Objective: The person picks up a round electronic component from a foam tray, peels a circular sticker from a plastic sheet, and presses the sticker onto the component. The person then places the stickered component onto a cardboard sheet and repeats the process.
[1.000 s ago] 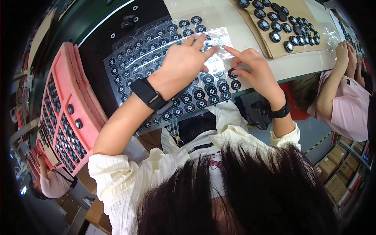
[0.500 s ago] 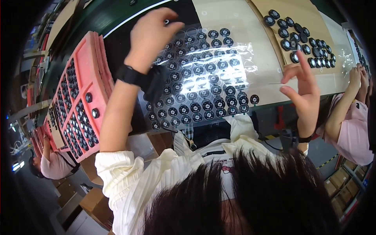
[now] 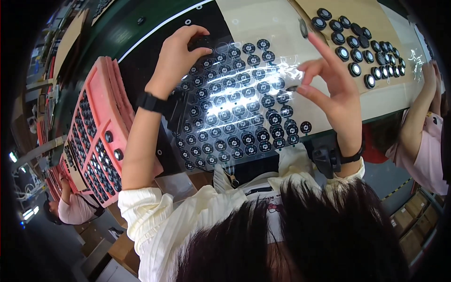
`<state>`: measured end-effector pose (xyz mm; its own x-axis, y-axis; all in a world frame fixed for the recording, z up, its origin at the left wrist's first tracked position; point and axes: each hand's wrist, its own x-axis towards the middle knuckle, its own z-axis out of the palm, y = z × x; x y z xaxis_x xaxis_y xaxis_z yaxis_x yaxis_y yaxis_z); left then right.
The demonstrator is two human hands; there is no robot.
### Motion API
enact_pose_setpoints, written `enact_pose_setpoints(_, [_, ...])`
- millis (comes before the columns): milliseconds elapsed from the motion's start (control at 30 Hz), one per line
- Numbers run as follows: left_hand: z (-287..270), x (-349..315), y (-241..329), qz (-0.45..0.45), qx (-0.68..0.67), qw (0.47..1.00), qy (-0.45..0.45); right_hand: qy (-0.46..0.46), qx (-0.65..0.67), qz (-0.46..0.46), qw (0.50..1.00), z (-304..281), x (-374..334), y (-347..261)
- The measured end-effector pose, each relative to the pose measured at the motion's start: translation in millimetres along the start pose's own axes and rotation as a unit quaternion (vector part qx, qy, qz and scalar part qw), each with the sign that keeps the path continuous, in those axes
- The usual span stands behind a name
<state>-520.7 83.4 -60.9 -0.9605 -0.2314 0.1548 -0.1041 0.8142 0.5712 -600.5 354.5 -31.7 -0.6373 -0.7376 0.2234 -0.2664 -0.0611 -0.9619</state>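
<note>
A clear plastic sheet point(image 3: 174, 149) with rows of round black stickers point(image 3: 249, 140) lies before me, glare across its middle. At its far left corner, my left hand point(image 3: 176, 58) curls its fingers and thumb around a dark part point(image 3: 200, 43), hard to make out against the black surface. My right hand point(image 3: 331, 84) is over the sheet's right edge. A dark round sticker point(image 3: 303, 29), seen nearly edge-on and blurred, clings to its raised index fingertip. Its thumb and another finger come together by the shiny film; whether they pinch it, I cannot tell.
Black round pieces with white tops point(image 3: 355, 69) stand on a brown board point(image 3: 324, 7) at the far right. To the left, a pink foam tray point(image 3: 101, 73) holds several black parts. A co-worker's hands point(image 3: 428, 75) are at the right edge, and another person sits at the far left.
My right hand has moved left, from beside the brown board to the sheet's right edge. My left hand has lowered slightly to the sheet's far left corner. The whole view has shifted a little.
</note>
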Motion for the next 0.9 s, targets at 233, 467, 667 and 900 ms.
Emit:
enact_pose_setpoints(233, [11,-17,24,0.077,-0.011,0.997,-0.001,-0.001,0.103,0.03,0.994,15,33,-9])
enact_pose_setpoints(467, [2,-25,55,-0.099,-0.381,0.919,-0.026,-0.113,0.267,-0.367,0.884,23,65,44])
enact_pose_setpoints(667, [-16,-41,110,-0.088,-0.398,0.913,-0.019,-0.168,0.325,-0.26,0.894,22,56,6])
enact_pose_setpoints(900, [-26,-47,120,-0.054,-0.355,0.932,-0.051,-0.157,0.308,-0.106,0.932,21,50,-19])
